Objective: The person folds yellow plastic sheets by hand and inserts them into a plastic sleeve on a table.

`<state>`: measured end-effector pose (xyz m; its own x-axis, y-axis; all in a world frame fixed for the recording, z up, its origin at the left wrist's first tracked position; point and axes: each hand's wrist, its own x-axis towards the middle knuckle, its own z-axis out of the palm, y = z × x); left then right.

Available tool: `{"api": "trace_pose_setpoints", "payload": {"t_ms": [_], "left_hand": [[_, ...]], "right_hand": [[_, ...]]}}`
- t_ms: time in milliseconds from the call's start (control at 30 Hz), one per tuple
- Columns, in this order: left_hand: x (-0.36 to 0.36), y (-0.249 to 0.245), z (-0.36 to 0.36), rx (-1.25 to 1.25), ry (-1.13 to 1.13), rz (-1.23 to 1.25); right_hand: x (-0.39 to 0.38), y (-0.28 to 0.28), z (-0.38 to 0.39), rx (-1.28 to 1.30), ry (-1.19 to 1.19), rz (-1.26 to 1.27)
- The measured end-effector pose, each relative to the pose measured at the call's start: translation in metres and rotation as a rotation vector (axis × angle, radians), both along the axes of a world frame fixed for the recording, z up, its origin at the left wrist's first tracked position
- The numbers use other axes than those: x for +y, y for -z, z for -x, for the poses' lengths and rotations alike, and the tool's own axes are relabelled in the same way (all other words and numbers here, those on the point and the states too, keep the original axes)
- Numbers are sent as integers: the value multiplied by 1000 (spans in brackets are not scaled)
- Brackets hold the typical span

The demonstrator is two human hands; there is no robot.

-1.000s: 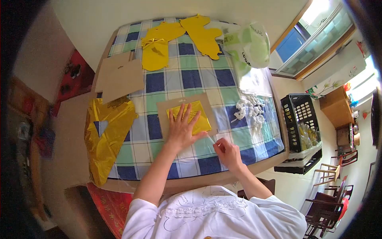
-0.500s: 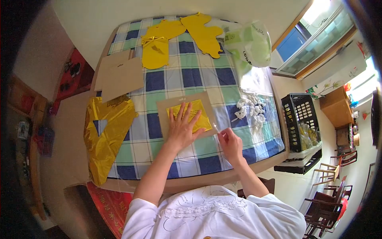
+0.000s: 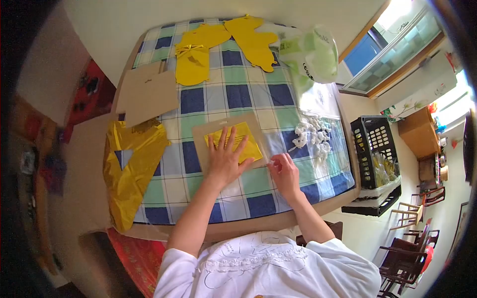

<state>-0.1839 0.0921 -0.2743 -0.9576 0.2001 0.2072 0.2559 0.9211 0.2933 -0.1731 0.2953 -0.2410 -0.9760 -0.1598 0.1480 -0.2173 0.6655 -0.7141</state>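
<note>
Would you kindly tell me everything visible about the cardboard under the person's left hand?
The cardboard is a flat, plain brown, roughly rectangular sheet with a small slot near its far edge. It lies slightly turned on the checked cloth. A folded, shiny yellow sheet covers its middle, with the left hand spread on top. The right hand is at its near right corner; whether it touches the cardboard is unclear.

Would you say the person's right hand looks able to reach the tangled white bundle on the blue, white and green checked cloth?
Probably yes: the way across the checked cloth to the white bundle looks free, though the right hand, busy beside the flat brown card, may need freeing first.
</note>
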Motion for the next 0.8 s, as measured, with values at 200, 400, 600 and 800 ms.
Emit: {"api": "trace_pose_setpoints", "payload": {"t_ms": [200, 400, 600, 800], "left_hand": [[1, 0, 0, 29, -6, -20], [0, -1, 1, 22, 1, 5], [-1, -4, 2, 9, 7, 29], [0, -2, 1, 11, 16, 23]], "right_hand": [[13, -1, -13, 186, -129, -134], [10, 5, -18, 190, -156, -128], [7, 2, -21, 257, -164, -154], [-1, 4, 0, 226, -144, -352]]}}
